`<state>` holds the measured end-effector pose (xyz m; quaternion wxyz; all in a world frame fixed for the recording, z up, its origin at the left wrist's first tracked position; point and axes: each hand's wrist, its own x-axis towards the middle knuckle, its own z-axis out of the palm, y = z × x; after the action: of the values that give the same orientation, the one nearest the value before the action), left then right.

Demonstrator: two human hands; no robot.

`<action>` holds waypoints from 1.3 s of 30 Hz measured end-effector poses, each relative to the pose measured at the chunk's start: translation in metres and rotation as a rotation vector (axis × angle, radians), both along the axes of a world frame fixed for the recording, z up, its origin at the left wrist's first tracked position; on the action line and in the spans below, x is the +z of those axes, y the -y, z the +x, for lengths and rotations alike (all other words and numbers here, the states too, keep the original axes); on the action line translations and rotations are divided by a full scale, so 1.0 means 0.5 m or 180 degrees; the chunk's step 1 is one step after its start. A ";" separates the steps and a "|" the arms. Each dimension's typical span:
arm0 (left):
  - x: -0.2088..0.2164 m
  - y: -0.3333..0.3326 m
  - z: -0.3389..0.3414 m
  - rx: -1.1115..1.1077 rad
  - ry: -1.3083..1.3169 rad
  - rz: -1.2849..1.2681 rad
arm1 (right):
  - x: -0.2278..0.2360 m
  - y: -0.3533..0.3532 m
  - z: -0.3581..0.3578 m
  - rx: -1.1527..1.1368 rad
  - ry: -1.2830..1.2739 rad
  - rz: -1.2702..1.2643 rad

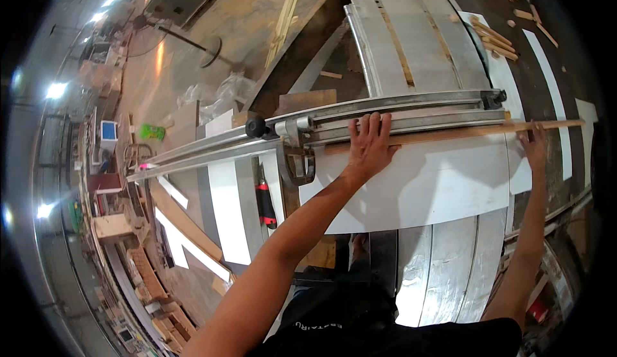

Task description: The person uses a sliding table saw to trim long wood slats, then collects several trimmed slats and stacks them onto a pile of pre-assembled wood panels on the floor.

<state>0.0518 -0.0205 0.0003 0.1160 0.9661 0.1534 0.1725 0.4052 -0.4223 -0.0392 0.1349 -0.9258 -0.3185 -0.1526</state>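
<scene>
A long, thin wooden strip (450, 136) lies from left to right along the near side of a metal rail (421, 107), over the far edge of a white board (418, 187); its right end reaches out past the board. The left hand (371, 142) is on the strip's left part, fingers slightly apart and reaching across to the rail; whether they clamp the strip, I cannot tell. The right hand (533, 143) has its fingers closed on the strip nearer its right end.

The white board lies on a metal bench (443, 264), whose bare near part shows below it. Left of the left hand, a metal clamp (302, 164) sits at the rail, with a round black knob (256, 126) just beside it. Nearer and further left lies a red and black tool (265, 204). Far right are wood offcuts (493, 41) and a narrow white strip (549, 90). Far left, well apart, are clear plastic sheeting (225, 92) and a bright green item (152, 131).
</scene>
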 end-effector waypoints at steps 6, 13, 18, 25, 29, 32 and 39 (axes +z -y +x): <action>0.010 0.000 -0.013 -0.0100 -0.0071 0.0106 | 0.015 -0.017 0.037 0.0035 -0.0820 0.0365; 0.026 -0.011 -0.016 -0.0320 -0.0343 0.0138 | 0.057 -0.066 -0.011 -0.0330 -0.1111 0.0410; 0.040 0.023 0.033 -0.0217 -0.0471 -0.0058 | 0.028 -0.026 0.006 -0.0169 -0.0983 0.0720; 0.029 0.172 0.240 -0.0568 -0.0728 -0.0070 | 0.029 -0.050 -0.001 -0.0110 -0.0859 0.0713; -0.020 0.204 0.282 -0.0331 -0.0204 0.0485 | 0.050 -0.070 -0.022 -0.0119 -0.0772 0.0821; -0.038 0.208 0.287 -0.0437 0.0039 0.0573 | 0.036 -0.056 -0.022 -0.0180 -0.0837 0.0986; -0.028 0.207 0.285 -0.0415 -0.0033 0.0465 | 0.008 -0.060 -0.020 -0.0231 -0.0758 0.1145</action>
<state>0.1945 -0.1240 -0.0138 0.0554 0.9808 0.0778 0.1702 0.3950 -0.3922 -0.0353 0.3291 -0.9091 -0.2345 -0.1014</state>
